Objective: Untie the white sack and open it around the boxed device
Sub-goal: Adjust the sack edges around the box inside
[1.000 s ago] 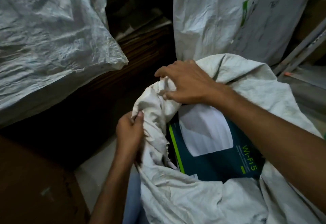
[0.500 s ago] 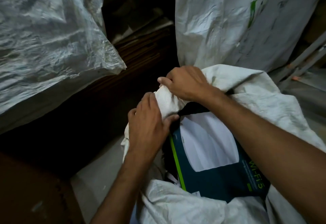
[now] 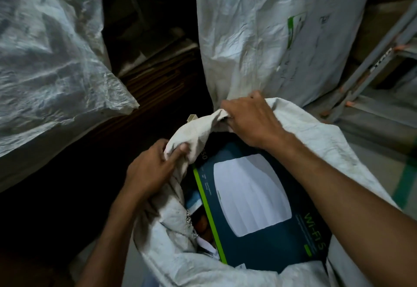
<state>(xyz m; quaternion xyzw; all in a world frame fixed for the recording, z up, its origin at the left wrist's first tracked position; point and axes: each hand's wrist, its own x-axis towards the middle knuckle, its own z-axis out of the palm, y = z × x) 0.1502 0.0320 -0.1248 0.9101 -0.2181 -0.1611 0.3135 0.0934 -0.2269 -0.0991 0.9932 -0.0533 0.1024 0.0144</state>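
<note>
A crumpled white sack [image 3: 316, 142] lies open at its mouth in the lower middle of the head view. Inside it sits a dark teal device box [image 3: 255, 198] with a green stripe, a white device picture and "Wi-Fi 5" lettering. My left hand [image 3: 151, 171] grips a bunched fold of the sack's rim at the box's left corner. Farther back, my right hand [image 3: 250, 119] holds the rim, fingers curled over the cloth. The rim stretches between both hands. More packaging shows under the box at the left, partly hidden.
A large clear plastic-wrapped bundle [image 3: 49, 60] fills the left. A tall white woven sack [image 3: 266, 33] stands behind. Grey metal rack bars [image 3: 370, 60] rise at the right. Dark stacked boards [image 3: 158, 76] sit in the gap between.
Both hands have drawn apart along the rim, the right one moving back and right. The sack mouth is wider and more of the box's face shows.
</note>
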